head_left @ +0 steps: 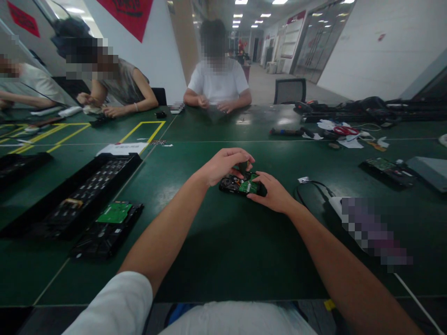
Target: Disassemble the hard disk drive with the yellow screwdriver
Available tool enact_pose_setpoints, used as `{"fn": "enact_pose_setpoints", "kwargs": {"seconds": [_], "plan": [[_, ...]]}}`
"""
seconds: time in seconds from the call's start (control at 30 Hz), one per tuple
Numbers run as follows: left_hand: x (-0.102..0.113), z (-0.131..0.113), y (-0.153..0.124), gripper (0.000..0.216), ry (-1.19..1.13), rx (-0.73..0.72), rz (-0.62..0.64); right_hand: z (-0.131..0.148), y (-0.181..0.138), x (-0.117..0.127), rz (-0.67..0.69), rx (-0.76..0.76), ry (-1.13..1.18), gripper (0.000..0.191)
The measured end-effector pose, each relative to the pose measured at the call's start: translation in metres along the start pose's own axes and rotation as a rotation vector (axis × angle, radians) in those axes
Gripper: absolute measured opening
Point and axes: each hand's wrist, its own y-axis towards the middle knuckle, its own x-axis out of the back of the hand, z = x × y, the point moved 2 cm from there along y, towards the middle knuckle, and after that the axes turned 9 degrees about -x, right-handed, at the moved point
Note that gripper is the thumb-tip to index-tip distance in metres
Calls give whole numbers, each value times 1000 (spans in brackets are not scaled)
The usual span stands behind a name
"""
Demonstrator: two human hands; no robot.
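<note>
A hard drive (233, 182) in a dark casing, with a green circuit board (248, 186) showing on it, lies on the green table in front of me. My left hand (226, 165) is curled over its far side, fingers pinched around a small dark piece whose kind I cannot make out. From the right, my right hand (270, 190) grips the drive's end between thumb and fingers. To the left lies another hard drive (104, 228) with a green circuit board (114, 212) on top.
A long black tray (129, 160) with small parts lies left. A white power strip (352, 223) and its cable are at right, with a third drive (387, 171) and a grey box (431, 172) beyond. Scraps (349, 135) lie at the back. Several people sit across the table.
</note>
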Motion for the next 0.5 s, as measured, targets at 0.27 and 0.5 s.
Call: {"fn": "enact_pose_setpoints", "kwargs": {"seconds": [0.27, 0.5], "plan": [[-6, 5, 0, 21, -114, 16, -14, 1, 1, 1, 19, 4, 2, 43], [-1, 6, 2, 26, -54, 15, -63, 0, 0, 0, 29, -14, -26, 46]]}}
